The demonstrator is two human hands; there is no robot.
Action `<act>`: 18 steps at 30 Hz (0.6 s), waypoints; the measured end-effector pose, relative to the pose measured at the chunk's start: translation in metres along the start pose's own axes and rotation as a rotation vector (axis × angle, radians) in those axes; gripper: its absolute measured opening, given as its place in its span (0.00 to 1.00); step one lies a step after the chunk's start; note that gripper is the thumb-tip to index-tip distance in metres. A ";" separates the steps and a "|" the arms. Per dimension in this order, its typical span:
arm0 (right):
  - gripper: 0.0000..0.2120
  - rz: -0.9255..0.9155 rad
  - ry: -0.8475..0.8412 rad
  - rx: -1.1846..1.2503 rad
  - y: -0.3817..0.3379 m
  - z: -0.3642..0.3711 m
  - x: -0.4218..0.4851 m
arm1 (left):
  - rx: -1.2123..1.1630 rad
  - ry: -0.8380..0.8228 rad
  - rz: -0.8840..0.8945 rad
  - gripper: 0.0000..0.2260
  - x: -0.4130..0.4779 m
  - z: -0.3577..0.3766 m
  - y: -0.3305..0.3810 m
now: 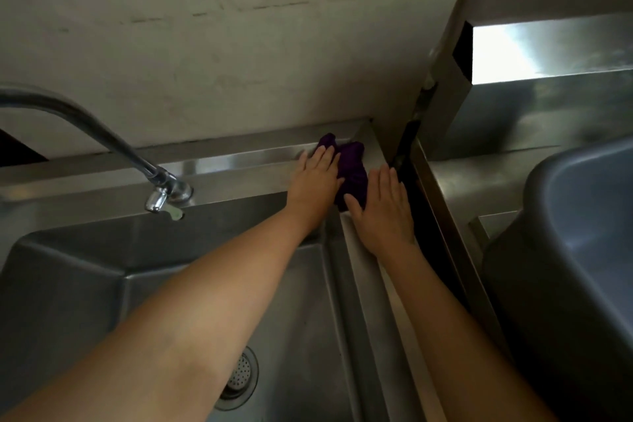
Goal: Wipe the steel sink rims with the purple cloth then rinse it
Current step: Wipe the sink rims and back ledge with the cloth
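The purple cloth lies bunched on the back right corner of the steel sink rim. My left hand rests flat on the cloth's left part, fingers pointing to the wall. On the cloth's near right part my right hand presses flat, fingers together. Both palms hide part of the cloth. The sink basin lies below my forearms, with a drain strainer at its bottom.
A curved steel tap reaches over the basin from the back rim at the left. A dark gap separates the sink from a steel counter at the right, where a large grey basin stands. A stained wall rises behind.
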State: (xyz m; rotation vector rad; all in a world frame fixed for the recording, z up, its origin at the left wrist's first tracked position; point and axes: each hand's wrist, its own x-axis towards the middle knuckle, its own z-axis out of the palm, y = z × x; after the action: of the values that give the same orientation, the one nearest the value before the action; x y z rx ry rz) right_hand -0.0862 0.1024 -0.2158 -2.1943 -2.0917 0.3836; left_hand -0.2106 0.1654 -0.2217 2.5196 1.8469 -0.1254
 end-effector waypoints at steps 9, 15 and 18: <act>0.32 -0.010 -0.002 -0.013 -0.003 -0.001 0.003 | 0.014 -0.014 -0.061 0.24 -0.014 0.000 -0.023; 0.37 -0.023 -0.008 -0.039 -0.006 0.002 0.010 | 0.006 -0.004 -0.095 0.24 -0.026 -0.003 -0.037; 0.38 -0.026 0.002 -0.035 -0.006 0.001 0.011 | -0.009 0.000 -0.112 0.24 -0.033 -0.003 -0.045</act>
State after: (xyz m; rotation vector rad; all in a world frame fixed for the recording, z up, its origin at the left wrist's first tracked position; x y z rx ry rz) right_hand -0.0920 0.1134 -0.2171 -2.1835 -2.1391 0.3444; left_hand -0.2629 0.1480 -0.2151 2.4097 1.9842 -0.1175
